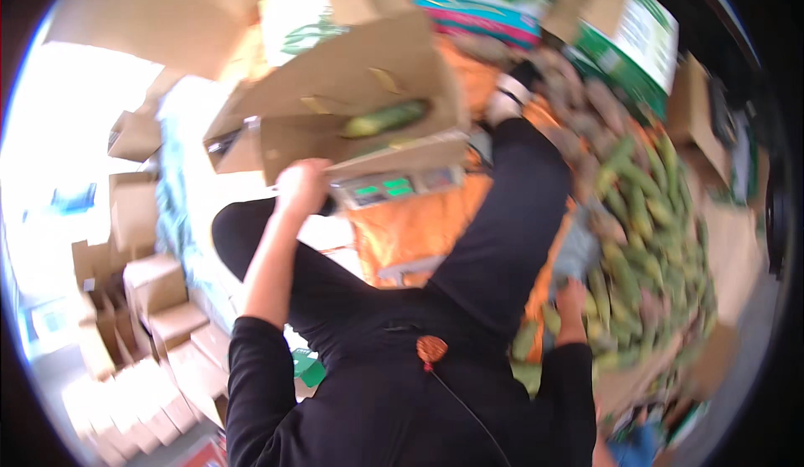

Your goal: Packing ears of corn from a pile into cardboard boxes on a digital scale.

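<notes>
An open brown cardboard box [293, 90] with a long green cucumber [385, 120] inside rests on a digital scale [398, 187] with a lit green display. At the box's near left corner, my left hand [303, 187] is closed on the cardboard edge. My right hand [572, 297] is low on the right, beside a large heap of yellow-green cucumbers [641, 216]. Blur hides its fingers, so I cannot tell whether it holds a cucumber. My dark-clothed legs bend around the scale.
Orange sheeting [402, 237] lies under the scale and along the heap. Brownish root-like vegetables [599, 103] lie behind the cucumbers. Printed green-and-white cartons [624, 44] stand at the back right. Several brown boxes [155, 287] are stacked at the left.
</notes>
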Available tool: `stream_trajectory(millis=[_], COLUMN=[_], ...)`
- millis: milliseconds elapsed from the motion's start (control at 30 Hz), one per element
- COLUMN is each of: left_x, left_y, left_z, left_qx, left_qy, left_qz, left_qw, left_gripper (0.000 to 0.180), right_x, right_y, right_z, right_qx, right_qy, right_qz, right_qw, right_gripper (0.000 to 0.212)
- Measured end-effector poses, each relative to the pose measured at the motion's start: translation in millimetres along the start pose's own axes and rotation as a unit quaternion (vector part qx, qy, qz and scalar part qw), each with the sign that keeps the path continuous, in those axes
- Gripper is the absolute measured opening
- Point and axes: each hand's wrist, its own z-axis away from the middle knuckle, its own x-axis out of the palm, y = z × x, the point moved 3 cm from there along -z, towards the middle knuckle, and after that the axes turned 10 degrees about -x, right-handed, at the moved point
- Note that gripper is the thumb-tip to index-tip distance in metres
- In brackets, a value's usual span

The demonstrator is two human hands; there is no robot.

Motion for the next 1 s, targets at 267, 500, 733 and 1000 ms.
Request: stream_trajectory(millis=[267,500,733,1000], left_x=[9.9,7.9,4.9,6.7], left_y=[-17.3,-15.6,-14.1,-18.0], left_z=[2.7,1.2,2.6,4.8], left_qx=[0.009,0.005,0.003,-0.002], left_qy=[0.029,0.021,0.023,0.033], left_qz=[0.027,0.032,0.019,0.018], left_qw=[0.999,0.999,1.0,0.999], left_gripper=[0.013,0.013,0.011,0.013], right_x=[-20.1,-2.0,-17.0,-85.2], right_y=[-40.0,-48.3,-61.4,-48.9], right_z=[-15.3,-20.8,-12.9,-19.8], right_qx=[-0.035,-0.012,-0.031,0.08], right_qy=[-0.185,-0.208,-0.215,-0.017], right_qz=[0.15,0.258,0.254,0.065], right_qw=[0.971,0.943,0.943,0.995], right_gripper=[0.058,0.037,0.026,0.042])
